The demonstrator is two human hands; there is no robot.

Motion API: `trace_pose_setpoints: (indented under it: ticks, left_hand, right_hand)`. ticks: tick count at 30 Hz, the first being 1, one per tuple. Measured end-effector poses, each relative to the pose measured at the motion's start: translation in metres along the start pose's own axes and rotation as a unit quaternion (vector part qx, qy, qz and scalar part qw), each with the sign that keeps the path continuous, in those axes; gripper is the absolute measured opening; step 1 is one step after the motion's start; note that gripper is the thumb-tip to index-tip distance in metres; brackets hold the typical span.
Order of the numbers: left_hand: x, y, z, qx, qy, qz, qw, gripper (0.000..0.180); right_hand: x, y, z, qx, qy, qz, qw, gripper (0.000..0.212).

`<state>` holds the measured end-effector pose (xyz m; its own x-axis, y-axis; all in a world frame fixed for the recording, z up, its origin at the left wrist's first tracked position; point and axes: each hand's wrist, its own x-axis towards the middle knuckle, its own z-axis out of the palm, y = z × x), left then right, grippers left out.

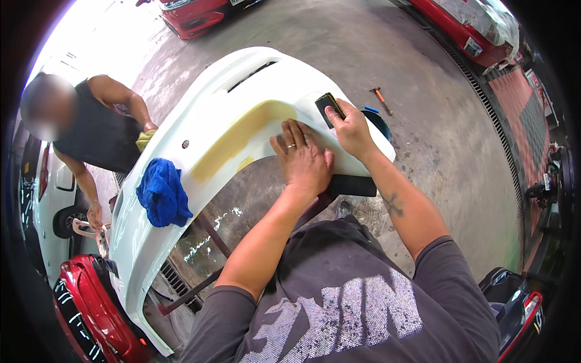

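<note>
A white car bumper [212,97] stretches across in front of me, with a yellowish patch of filler [233,142] along its curve. My left hand [302,156] lies flat on the bumper beside the right end of that patch, fingers stretched out and a ring on one. In my right hand [351,128] is a dark sanding block [330,109], gripped between thumb and fingers, over the white surface near the bumper's right end. Whether the block touches the surface I cannot tell. A crumpled blue cloth [162,192] rests on the bumper further left.
At the left a co-worker [100,124] holds a yellowish cloth [145,139] at the bumper's far edge. A dark bucket [378,124] and a hammer [381,100] are on the floor at right. A metal stand [212,233] is under the bumper. Red car parts [100,308] lie lower left.
</note>
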<state>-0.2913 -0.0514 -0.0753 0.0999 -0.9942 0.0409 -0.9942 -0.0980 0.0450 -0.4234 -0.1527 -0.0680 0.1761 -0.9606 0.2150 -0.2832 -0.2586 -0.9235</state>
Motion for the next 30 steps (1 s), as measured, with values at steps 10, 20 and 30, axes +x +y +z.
trace_pose_setpoints:
  ticks: [10,20,30]
  left_hand:
    - [0.009,-0.069,-0.006,-0.058,0.030,0.162,0.985,0.081]
    - [-0.012,-0.141,-0.016,0.007,0.023,0.180,0.983,0.088]
    - [-0.089,-0.206,-0.030,-0.022,0.008,0.135,0.991,0.094]
  right_hand:
    - [-0.001,0.001,0.005,-0.111,0.042,-0.036,0.992,0.027]
    - [0.000,0.012,0.006,-0.185,0.117,0.009,0.976,0.042]
    - [0.002,0.007,0.009,-0.163,0.130,0.032,0.978,0.040]
